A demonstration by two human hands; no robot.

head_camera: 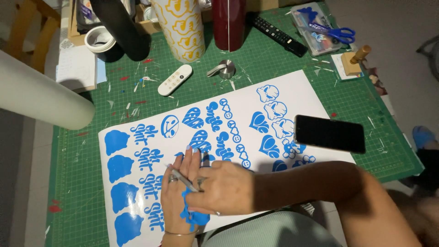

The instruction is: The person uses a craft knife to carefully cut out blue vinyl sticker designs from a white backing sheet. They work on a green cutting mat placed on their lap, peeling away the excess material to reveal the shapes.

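A black phone (329, 133) was laid on the green cutting mat (347, 100); a white remote (175, 79), blue scissors (337, 33) and a white roll (41, 91) were seen nearby.

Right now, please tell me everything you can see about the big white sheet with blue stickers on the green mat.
The white sheet is large, glossy-looking and lies flat, slightly turned, on the green cutting mat. It carries blue cut shapes: cloud-like blobs at its left edge, rows of script words, hearts, small round faces and outlined figures. A dark phone lies on its right part. The left hand presses flat on it near the front edge, with loose blue scrap bunched there; the right hand crosses above, holding a thin metal tool.
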